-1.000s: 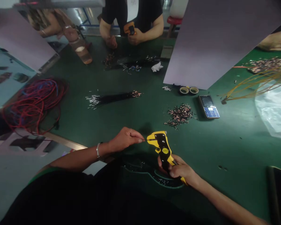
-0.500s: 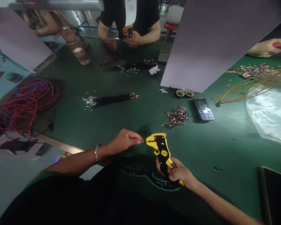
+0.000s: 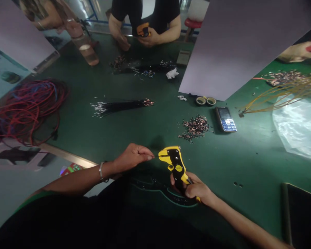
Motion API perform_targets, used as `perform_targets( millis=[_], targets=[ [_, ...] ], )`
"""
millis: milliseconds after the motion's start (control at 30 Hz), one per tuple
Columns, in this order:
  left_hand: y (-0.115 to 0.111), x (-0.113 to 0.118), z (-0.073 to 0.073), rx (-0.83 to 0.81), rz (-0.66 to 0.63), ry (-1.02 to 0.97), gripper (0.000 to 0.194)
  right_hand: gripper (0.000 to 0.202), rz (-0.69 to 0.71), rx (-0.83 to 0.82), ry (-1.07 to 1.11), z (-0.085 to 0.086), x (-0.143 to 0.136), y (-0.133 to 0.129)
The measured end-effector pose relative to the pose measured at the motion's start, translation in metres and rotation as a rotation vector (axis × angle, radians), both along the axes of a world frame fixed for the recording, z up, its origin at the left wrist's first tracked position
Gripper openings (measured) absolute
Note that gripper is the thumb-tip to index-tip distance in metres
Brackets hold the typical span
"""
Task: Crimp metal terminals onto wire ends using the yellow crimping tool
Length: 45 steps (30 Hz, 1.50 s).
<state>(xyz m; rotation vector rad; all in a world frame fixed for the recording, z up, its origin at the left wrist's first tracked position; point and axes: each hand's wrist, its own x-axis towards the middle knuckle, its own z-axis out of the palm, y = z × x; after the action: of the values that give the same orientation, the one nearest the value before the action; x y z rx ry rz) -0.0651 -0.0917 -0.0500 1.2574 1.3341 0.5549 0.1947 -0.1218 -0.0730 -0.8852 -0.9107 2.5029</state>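
Observation:
My left hand pinches a thin black wire, whose far end reaches the jaws of a yellow and black wire stripper. Wrapped around the stripper's handles is my right hand. Beyond my hands lies a bundle of black wires, with silvery ends at the left and copper ends at the right. A pile of copper and black scraps sits past the stripper.
A keypad phone and two tape rolls lie right of the scraps. Red and blue wires are coiled at left. Grey panels stand on the table. Across it, a person holds an orange tool. A dark tablet is at lower right.
Both hands and the stripper have shifted slightly left in view. A short length of wire now shows between my left fingertips and the jaws.

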Motion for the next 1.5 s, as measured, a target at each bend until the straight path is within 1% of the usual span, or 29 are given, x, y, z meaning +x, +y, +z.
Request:
perform_targets(
  millis=[233,367,433,467,600,633,667,733,800,867,967,1100,1233,1367,1433,1500],
  targets=[
    [0.012,0.000,0.002,0.061,-0.053,0.008,0.015,0.042,-0.022,0.002,-0.004,-0.004,0.001,-0.001],
    [0.009,-0.002,-0.002,0.040,-0.054,-0.010,0.017,0.041,0.013,0.001,-0.015,-0.002,0.000,0.000],
    [0.005,-0.004,-0.004,0.015,-0.032,-0.015,0.016,0.041,0.014,-0.001,-0.016,0.001,0.001,0.001],
    [0.003,-0.006,-0.004,0.002,0.006,-0.008,0.014,0.039,-0.013,0.011,-0.001,0.004,0.001,0.002],
    [-0.004,-0.014,-0.004,-0.091,0.261,0.016,0.012,0.030,-0.251,0.060,0.142,0.012,0.005,0.004],
    [-0.004,-0.014,-0.003,-0.111,0.270,-0.002,0.013,0.030,-0.270,0.056,0.160,0.013,0.005,0.004],
    [-0.004,-0.013,-0.002,-0.113,0.277,-0.021,0.015,0.030,-0.234,0.064,0.161,0.013,0.004,0.005],
    [-0.001,-0.008,0.000,-0.083,0.275,-0.055,0.015,0.032,-0.211,0.081,0.166,0.011,0.002,0.005],
    [0.006,-0.001,0.004,-0.046,0.287,-0.092,0.012,0.036,-0.263,0.091,0.164,0.008,0.000,0.005],
    [0.012,0.005,0.008,-0.052,0.261,-0.148,0.011,0.038,-0.327,0.118,0.149,0.005,-0.001,0.006],
    [0.020,0.010,0.015,-0.081,0.267,-0.205,0.009,0.039,-0.357,0.186,0.068,0.005,0.000,0.010],
    [0.026,0.008,0.023,-0.150,0.280,-0.274,0.010,0.038,-0.336,0.371,-0.155,0.010,0.008,0.018],
    [0.029,0.004,0.024,-0.178,0.289,-0.366,0.011,0.034,-0.254,0.606,-0.483,0.019,0.016,0.025],
    [0.030,0.000,0.024,-0.201,0.273,-0.444,0.011,0.037,-0.166,0.947,-0.900,0.023,0.014,0.027],
    [0.031,-0.001,0.023,-0.193,0.259,-0.452,0.010,0.042,-0.107,1.122,-1.035,0.020,0.010,0.027],
    [0.032,-0.002,0.022,-0.195,0.243,-0.467,0.010,0.044,-0.047,1.289,-1.111,0.016,0.005,0.026]
  ],
)
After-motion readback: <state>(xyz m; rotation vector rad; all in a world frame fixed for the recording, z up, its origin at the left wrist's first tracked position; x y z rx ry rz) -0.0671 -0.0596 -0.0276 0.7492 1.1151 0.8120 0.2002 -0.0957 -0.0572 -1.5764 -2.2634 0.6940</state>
